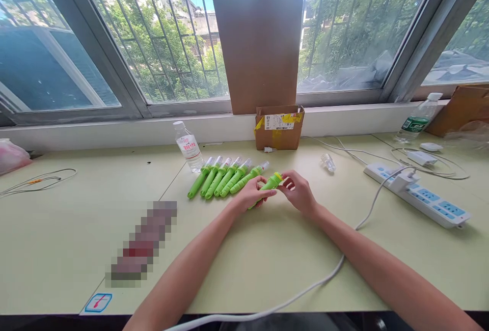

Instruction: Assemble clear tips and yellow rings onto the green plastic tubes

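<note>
My left hand [252,192] is wrapped round a green stick-shaped piece [272,182], whose wider collar end points up and to the right. The fingers of my right hand [296,190] are pinched at that collar end, touching its rim. To the left of my hands, several green sticks with clear caps [220,178] lie side by side, slanting up to the right. A clear cap piece [328,163] lies apart on the table, right of my hands. Another small clear piece [269,149] rests at the foot of the cardboard box.
Behind my hands stand a small cardboard box [280,140] and a tall brown board [262,51]. One water bottle [189,147] is at the back left, another [418,119] at the back right. A power strip [420,196] lies right; its white cable [336,270] passes under my right forearm.
</note>
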### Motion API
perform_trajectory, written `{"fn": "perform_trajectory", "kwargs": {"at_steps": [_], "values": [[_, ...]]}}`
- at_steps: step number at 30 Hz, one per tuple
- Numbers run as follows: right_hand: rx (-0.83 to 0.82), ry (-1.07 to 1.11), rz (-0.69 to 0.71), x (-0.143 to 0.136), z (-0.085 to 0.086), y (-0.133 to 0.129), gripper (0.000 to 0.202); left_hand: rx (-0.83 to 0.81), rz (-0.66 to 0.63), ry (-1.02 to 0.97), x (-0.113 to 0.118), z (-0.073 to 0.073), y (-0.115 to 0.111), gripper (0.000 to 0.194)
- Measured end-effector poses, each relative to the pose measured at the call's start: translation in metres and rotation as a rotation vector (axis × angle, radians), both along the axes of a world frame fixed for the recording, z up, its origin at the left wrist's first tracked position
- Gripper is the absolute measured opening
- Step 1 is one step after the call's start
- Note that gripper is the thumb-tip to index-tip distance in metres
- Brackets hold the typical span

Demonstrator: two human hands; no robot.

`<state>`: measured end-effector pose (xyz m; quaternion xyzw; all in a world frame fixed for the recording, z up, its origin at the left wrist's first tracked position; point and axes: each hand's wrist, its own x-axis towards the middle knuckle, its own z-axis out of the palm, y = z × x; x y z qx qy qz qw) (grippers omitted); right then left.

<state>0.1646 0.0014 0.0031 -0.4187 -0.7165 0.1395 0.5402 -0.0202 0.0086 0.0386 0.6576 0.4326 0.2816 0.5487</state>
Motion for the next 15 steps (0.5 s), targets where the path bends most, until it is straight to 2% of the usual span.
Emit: {"fn": "perform_trajectory", "kwargs": {"at_steps": [4,15], "values": [[0.007,-0.006,-0.011,0.0003,0.0004,-0.0010,0.019,0.018,-0.003,0.005,0.0003,-0.0019,-0.0007,0.040],[0.028,-0.016,-0.016,0.0019,0.0017,-0.0026,0.021,-0.015,-0.009,-0.068,0.0002,-0.0045,0.0011,0.039]]}}
